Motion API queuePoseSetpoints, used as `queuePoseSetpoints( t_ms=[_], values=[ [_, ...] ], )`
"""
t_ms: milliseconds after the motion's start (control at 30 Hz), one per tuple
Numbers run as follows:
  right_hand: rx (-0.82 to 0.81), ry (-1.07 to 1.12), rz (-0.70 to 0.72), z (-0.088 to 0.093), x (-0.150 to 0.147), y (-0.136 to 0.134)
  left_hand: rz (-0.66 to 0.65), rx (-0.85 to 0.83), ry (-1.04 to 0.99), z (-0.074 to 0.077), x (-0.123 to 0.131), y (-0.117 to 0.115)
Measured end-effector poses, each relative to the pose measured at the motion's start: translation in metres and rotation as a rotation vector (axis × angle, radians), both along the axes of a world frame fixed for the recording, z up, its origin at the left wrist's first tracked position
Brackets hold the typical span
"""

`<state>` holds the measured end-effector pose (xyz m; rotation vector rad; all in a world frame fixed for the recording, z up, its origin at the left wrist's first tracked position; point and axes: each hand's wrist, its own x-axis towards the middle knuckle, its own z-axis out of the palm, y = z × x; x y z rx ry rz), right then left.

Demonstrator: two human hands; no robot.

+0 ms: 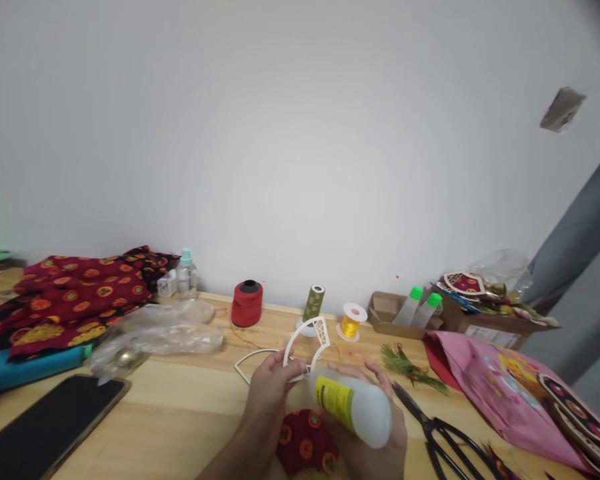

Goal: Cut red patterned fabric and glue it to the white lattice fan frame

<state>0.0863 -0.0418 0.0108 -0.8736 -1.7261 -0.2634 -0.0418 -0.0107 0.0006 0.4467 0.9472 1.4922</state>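
Note:
My left hand (269,393) pinches a thin white openwork frame (321,333) with a curved edge and a lattice corner, held upright above the table. In my right hand (375,427) is a white squeeze bottle (377,415) with a yellow label. The bottle is tilted, its base towards me and its front end close to the frame; its tip is hidden. Below both hands lies a piece of dark red patterned fabric (306,445). Another thin white outline piece (240,367) rests on the table just left of the frame.
Scissors (427,427) and a green sprig (410,367) lie at the right, beside a pink bag (510,393). Red (247,305), olive (313,303) and yellow (351,325) thread spools stand along the wall. Left are a phone (55,427), plastic bags (165,330) and patterned cloth (80,293).

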Motion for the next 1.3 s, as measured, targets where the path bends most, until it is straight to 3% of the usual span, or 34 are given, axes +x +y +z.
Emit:
queuePoseSetpoints(
  t_ms=[133,300,733,1100,1300],
  values=[
    [0.012,0.072,-0.064,0.0,0.008,0.001,-0.047,0.006,-0.003,0.0,-0.002,0.0],
    [-0.013,0.025,0.017,0.002,0.005,-0.001,-0.068,0.024,0.01,-0.003,-0.002,0.0],
    [0.026,-0.004,-0.011,0.003,0.005,0.002,-0.05,0.032,0.028,-0.005,-0.003,0.002],
    [-0.02,0.076,-0.036,-0.002,0.009,0.004,-0.063,0.056,0.06,-0.003,-0.003,0.002],
    [-0.059,0.064,-0.003,0.0,0.012,0.004,-0.083,0.068,0.103,-0.01,-0.004,0.004]
  ],
)
